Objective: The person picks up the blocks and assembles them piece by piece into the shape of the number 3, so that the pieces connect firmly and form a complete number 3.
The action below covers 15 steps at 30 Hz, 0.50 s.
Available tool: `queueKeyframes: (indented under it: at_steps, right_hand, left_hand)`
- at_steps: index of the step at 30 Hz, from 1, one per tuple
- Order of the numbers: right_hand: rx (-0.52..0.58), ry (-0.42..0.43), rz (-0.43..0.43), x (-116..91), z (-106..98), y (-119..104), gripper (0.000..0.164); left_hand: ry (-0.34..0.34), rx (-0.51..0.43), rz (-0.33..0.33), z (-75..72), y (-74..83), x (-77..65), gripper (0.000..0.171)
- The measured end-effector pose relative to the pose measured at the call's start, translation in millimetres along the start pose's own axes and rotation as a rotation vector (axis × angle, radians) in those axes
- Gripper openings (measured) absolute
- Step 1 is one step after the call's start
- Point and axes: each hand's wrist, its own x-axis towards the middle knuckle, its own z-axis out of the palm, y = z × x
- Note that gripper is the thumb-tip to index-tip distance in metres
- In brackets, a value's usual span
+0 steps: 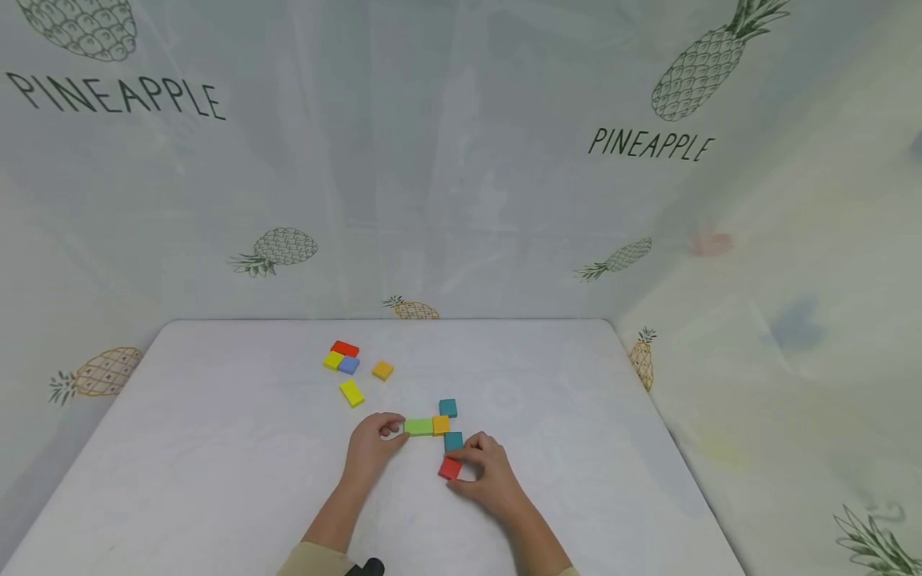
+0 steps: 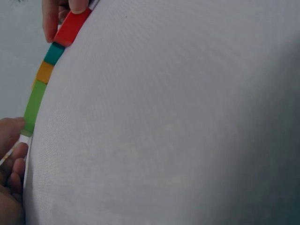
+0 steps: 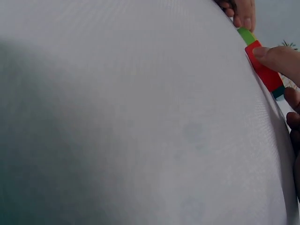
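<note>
In the head view my left hand (image 1: 370,450) is at the left end of a light green block (image 1: 418,427), pinching that end between thumb and forefinger. An orange block (image 1: 441,426) adjoins the green block's right end. One teal block (image 1: 448,408) lies just beyond the orange block, and another teal block (image 1: 453,442) lies on its near side. My right hand (image 1: 491,474) holds a red block (image 1: 450,468) between thumb and forefinger, close to the nearer teal block. The right wrist view shows the thumb on the red block (image 3: 264,66).
Farther back on the white table (image 1: 238,448) lie a red block (image 1: 345,348), a yellow block (image 1: 334,361) and a blue block (image 1: 349,365) grouped together. A loose orange block (image 1: 382,370) and yellow block (image 1: 352,393) lie nearer. A pineapple-print curtain (image 1: 461,160) hangs behind.
</note>
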Motion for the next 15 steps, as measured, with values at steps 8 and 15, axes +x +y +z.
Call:
queueKeyframes:
  at_steps: [8,15]
  right_hand:
    - [0.051,0.034,0.033,-0.9,-2.1,-1.3,0.034]
    - [0.069,0.062,0.007,0.3,-0.7,2.5,0.033]
  left_hand:
    - [-0.002,-0.008,-0.012,-0.5,1.4,-0.1,0.026]
    - [0.001,-0.01,-0.015,0.6,-0.2,0.8,0.026]
